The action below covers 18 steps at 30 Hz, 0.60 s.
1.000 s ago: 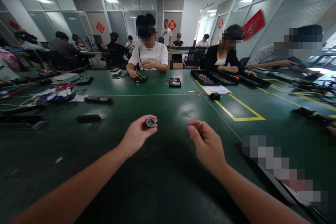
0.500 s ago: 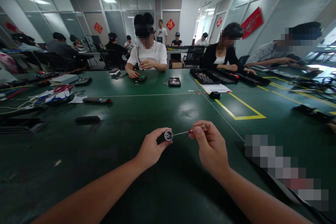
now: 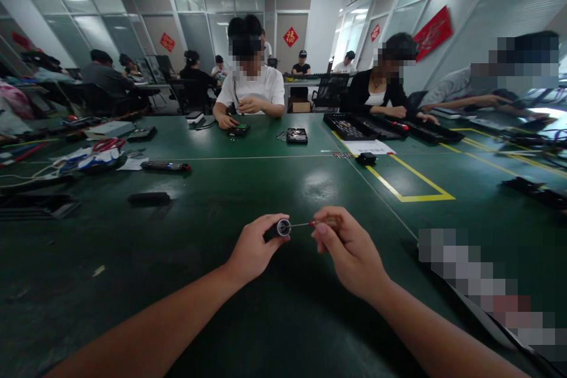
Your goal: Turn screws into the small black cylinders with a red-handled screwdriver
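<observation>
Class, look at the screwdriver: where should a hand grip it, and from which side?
Grip the screwdriver by its brownish handle, probably best from the person's right, as the right hand does. The thin shaft points left at the open end of the dark cylinder in the left hand, leaving the thicker handle outermost.
</observation>
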{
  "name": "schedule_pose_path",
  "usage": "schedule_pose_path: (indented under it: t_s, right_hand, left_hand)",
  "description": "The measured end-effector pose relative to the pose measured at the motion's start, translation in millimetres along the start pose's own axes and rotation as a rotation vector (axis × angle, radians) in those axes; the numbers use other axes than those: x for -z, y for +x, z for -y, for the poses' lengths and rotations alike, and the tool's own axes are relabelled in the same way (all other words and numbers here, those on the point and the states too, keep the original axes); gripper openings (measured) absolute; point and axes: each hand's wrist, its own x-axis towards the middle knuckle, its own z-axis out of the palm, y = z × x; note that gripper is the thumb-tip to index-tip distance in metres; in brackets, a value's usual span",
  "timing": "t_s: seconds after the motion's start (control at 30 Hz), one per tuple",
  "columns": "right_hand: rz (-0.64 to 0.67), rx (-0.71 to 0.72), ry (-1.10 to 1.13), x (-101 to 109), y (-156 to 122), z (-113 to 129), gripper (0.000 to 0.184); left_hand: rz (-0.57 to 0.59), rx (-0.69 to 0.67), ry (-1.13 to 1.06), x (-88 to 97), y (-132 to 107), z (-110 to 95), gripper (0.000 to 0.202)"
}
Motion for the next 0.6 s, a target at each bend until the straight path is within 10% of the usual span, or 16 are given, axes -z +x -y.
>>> schedule_pose_path:
  t_s: [0.27,0.6]
  right_hand:
    - [-0.045,0.063,0.043,-4.3,-5.8,-4.0,0.037]
    - [-0.068,0.002,-0.103,-4.0,-3.2,-4.9,0.023]
  left_hand:
    - [0.035,-0.030,0.058,4.3,1.3,1.1,0.038]
    - [-0.034,0.045,0.020,5.6,6.2,10.9,0.040]
